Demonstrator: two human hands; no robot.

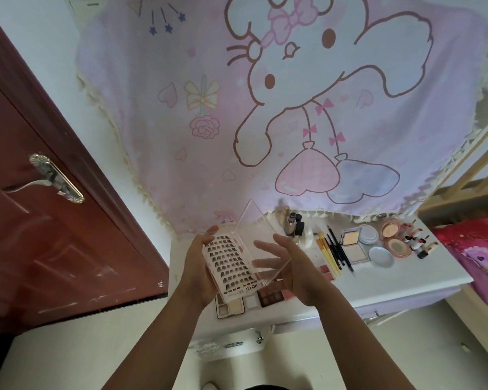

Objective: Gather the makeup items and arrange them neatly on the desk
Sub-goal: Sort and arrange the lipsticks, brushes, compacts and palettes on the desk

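My left hand (pixel 199 266) grasps the open false-lash case (pixel 226 266) from beneath. My right hand (pixel 293 266), fingers loosely spread, rests against its clear lid (pixel 251 229).

Two bare arms show at the lower edge: the left forearm (pixel 164 327) at about 7 o'clock, the right forearm (pixel 347 327) at about 5 o'clock. Both are uncovered along all of their visible length. The left hand (pixel 197 266) and right hand (pixel 293 263) are bare too, with slim fingers. At 6 o'clock, on the very edge, is a sliver of dark clothing (pixel 255 387) — its kind cannot be told.
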